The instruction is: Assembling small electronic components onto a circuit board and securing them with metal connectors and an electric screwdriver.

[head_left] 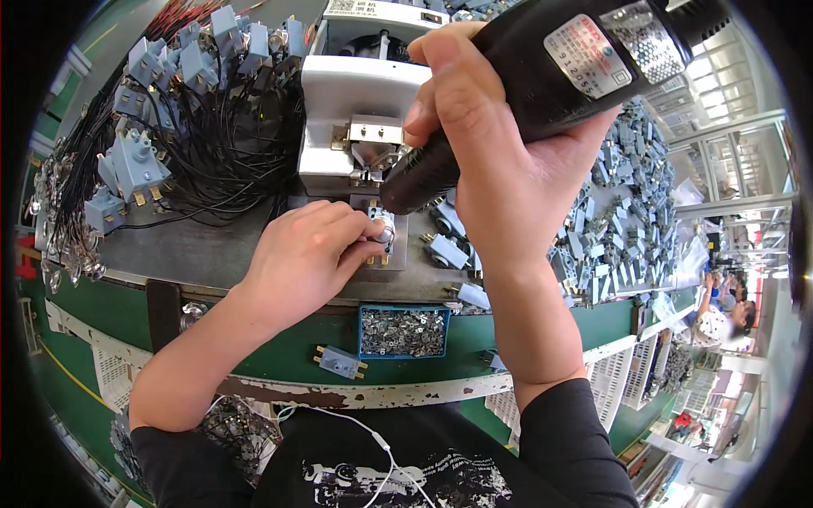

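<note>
The right hand (pixel 512 161) is wrapped around a black power tool (pixel 533 80); the left hand (pixel 305 245) pinches a small part (pixel 387 227) near the worktop's (pixel 203 254) front edge. Should the slanted tool skid, its nose could jab the left hand just beside it.

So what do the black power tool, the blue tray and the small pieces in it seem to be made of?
The black power tool looks like hard plastic, judging by its smooth, softly shining casing. The blue tray is probably plastic, given its even, solid colour. The small pieces are likely metal, from their silvery glints; which metal, I can't tell.
</note>
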Available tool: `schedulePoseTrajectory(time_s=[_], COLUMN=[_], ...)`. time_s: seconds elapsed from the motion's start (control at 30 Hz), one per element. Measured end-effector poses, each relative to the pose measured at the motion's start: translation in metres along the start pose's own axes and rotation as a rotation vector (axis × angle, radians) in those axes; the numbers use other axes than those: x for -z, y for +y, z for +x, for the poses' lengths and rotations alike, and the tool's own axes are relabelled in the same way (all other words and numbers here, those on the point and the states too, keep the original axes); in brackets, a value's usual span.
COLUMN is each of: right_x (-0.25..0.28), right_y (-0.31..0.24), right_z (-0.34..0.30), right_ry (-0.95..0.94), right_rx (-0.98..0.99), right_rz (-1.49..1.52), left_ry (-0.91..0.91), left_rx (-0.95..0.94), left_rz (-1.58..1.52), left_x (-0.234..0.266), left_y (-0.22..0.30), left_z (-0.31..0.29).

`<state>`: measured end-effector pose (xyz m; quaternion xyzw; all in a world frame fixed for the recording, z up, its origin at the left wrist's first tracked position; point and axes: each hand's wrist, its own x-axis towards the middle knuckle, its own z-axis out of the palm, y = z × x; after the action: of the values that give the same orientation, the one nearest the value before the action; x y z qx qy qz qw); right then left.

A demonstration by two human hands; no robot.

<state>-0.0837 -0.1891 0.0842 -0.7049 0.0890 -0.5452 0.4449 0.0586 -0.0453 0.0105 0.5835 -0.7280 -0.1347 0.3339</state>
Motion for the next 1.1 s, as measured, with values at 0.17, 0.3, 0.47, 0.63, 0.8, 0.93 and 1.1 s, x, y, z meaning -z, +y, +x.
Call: schedulePoseTrajectory(time_s=[0.17, 0.3, 0.47, 0.63, 0.8, 0.93, 1.1], right_x=[-0.033, -0.036, -0.035, -0.017, -0.021, 0.003, -0.037], right_y=[-0.013, -0.016, -0.015, -0.042, -0.056, -0.042, -0.002], right_z=[-0.006, -0.008, -0.003, 0.007, 0.020, 0.031, 0.077], right_ry=[0.081, 0.092, 0.094, 0.059, 0.126, 0.281, 0.391], right_rx=[0.057, 0.000, 0.017, 0.023, 0.011, 0.350, 0.458], right_rz=[0.141, 0.187, 0.173, 0.029, 0.016, -0.367, 0.076], left_ry=[0.005, 0.002, -0.015, -0.019, -0.016, -0.024, -0.008], left_rx=[-0.006, -0.011, -0.005, 0.002, 0.009, 0.004, -0.003], left_rz=[0.014, 0.040, 0.041, 0.026, 0.017, 0.032, 0.055], left_x=[0.001, 0.003, 0.002, 0.001, 0.002, 0.005, 0.002], left_y=[0.001, 0.004, 0.001, 0.002, 0.001, 0.004, 0.006], left_z=[0.001, 0.003, 0.002, 0.003, 0.002, 0.000, 0.002])
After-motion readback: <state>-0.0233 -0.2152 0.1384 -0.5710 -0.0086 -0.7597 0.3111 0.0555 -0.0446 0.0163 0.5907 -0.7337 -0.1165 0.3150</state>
